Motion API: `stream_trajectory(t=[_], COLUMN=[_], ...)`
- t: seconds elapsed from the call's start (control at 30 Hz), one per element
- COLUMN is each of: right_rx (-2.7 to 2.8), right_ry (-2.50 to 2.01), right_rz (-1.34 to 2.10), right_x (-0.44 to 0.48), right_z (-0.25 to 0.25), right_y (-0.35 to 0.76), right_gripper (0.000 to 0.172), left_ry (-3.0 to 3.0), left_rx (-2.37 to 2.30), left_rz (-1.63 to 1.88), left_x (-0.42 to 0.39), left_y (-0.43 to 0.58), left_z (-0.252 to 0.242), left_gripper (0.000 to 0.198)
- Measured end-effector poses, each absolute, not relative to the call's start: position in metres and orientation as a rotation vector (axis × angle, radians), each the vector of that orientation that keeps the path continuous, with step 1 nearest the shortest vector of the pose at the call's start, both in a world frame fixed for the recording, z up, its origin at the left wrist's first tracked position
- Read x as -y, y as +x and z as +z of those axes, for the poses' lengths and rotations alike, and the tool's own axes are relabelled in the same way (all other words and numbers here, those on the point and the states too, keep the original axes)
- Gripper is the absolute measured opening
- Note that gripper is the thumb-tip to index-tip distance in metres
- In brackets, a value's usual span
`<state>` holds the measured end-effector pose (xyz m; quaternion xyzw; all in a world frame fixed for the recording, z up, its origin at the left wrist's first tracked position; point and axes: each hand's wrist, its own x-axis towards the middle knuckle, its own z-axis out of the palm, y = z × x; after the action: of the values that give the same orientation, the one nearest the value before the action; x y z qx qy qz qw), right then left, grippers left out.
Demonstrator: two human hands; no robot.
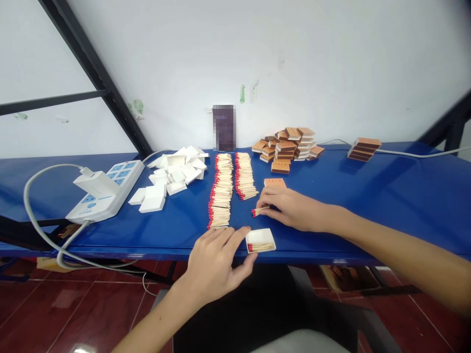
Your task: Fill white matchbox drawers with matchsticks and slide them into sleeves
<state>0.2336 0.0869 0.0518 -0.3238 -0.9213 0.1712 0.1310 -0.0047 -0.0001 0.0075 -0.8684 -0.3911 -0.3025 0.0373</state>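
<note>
My right hand (290, 208) pinches a few red-tipped matches (259, 211) above the blue table, their heads pointing left. Closer to me, a white matchbox tray (262, 235) lies near the table's front edge, partly filled with matches along its near side. The thumb and index finger of my left hand (219, 262) close on the tray's left end. Two long rows of matches, a left row (221, 191) and a shorter right row (244, 175), stretch away beyond the hands with heads to the left. Just behind my right hand lies an orange matchbox sleeve (274, 183), partly covered.
White empty trays (178, 169) lie heaped at left, beside a power strip (110, 189) with a plugged-in charger (96, 184) and a looping cable. Orange matchboxes (289, 144) are piled behind on the right; a small stack (364, 148) stands farther right. A dark blurred object (224, 128) leans on the wall.
</note>
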Motion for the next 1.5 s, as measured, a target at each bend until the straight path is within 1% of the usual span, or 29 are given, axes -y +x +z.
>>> stream_trajectory(t=[0.1, 0.33, 0.53, 0.67, 0.93, 1.27, 1.5], right_rx=[2.717, 2.795, 2.827, 2.845, 2.817, 2.887, 2.915], right_ry=[-0.889, -0.909, -0.905, -0.853, -0.805, -0.777, -0.767], right_rz=[0.402, 0.052, 0.100, 0.067, 0.067, -0.156, -0.216], right_x=[-0.086, -0.086, -0.086, -0.084, -0.085, -0.082, -0.080], right_z=[0.049, 0.045, 0.045, 0.044, 0.041, 0.045, 0.045], right_y=[0.233, 0.233, 0.234, 0.235, 0.235, 0.234, 0.232], right_gripper=[0.029, 0.031, 0.030, 0.027, 0.027, 0.030, 0.029], left_ry=[-2.660, -2.660, -2.668, -2.660, -2.651, -2.651, -2.663], left_rx=[1.203, 1.195, 1.212, 1.203, 1.214, 1.208, 1.214], left_rz=[-0.928, -0.937, -0.932, -0.930, -0.915, -0.922, -0.919], left_x=[0.000, 0.001, 0.001, 0.001, 0.000, 0.002, 0.001], left_y=[-0.005, -0.004, -0.004, -0.004, -0.003, -0.003, -0.004], left_z=[0.007, 0.009, 0.009, 0.009, 0.010, 0.010, 0.010], left_gripper=[0.033, 0.032, 0.032, 0.032, 0.032, 0.031, 0.032])
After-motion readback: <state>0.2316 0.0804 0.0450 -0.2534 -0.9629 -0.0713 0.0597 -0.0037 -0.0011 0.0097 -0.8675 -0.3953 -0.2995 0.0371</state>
